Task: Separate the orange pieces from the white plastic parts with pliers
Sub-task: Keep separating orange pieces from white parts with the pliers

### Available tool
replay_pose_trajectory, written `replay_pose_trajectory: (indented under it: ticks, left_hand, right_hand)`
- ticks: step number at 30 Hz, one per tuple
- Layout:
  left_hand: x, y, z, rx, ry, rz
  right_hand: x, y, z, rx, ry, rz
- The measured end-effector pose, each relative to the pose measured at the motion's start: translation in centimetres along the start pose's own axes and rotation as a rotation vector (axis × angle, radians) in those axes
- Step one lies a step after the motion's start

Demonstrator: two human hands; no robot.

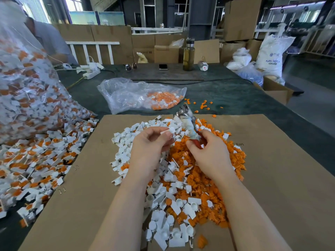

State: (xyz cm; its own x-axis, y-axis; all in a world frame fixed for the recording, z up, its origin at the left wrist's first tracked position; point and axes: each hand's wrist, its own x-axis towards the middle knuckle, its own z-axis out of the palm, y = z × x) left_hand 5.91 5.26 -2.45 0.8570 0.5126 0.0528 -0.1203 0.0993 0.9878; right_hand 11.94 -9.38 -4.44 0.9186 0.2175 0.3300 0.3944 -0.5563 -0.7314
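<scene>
While both hands work over the pile, status as follows:

Left hand point(152, 142): fingers curled, thumb and fingertips pinching 1 white plastic part point(167, 132); the part's flat tab sticks out past the fingertips toward the pliers.

Right hand point(206, 151): fingers wrapped round the red handles of the pliers point(188, 124), gripping low on the tool.

Pliers axis: long axis runs from the right fingers up and away, tilted slightly left; head end is motion-blurred, so can't tell whether the jaws are apart or together, or whether they touch the white part.

Sorted pile: white parts point(126, 142) lie left of and below the left fingers, orange pieces point(208, 187) right of and below the right fingers; the 2 colours mix between the wrists.

Unsorted stock: joined orange-and-white parts point(45, 156) spill well left of the left fingers, from a big clear bag point(27, 78).

Edges/room: cardboard sheet point(281, 178) has bare area right of the right fingers and a strip left of the left fingers; its far edge sits just beyond the pliers' tip.

Beyond the fingertips: a flat clear bag point(141, 95) with orange pieces, plus a few loose orange bits point(204, 105) on the dark green table point(226, 91).

Room: workshop, cardboard boxes point(241, 19), a bottle point(188, 55), a phone point(163, 67) and a power strip point(91, 73) at the table's far side; a person's sleeve point(50, 42) at far left.
</scene>
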Motion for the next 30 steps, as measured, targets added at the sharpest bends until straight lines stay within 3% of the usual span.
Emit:
replay_pose_trajectory:
  ticks: [5, 10, 23, 30]
  left_hand:
    - [-0.4, -0.3, 1.0, 0.207, -0.078, 0.056]
    - [-0.6, -0.2, 1.3, 0.271, -0.104, 0.084]
    - [-0.6, 0.0, 0.5, 0.019, -0.183, 0.013]
    - [-0.6, 0.3, 0.4, 0.011, -0.182, 0.016]
  right_hand:
    - [-0.2, -0.6, -0.3, 0.236, -0.007, 0.005]
    - [-0.3, -0.8, -0.4, 0.269, -0.017, -0.017]
    - [-0.5, -1.3, -0.6, 0.513, -0.045, 0.042]
    - [-0.6, -1.4, -0.8, 0.641, -0.049, 0.078]
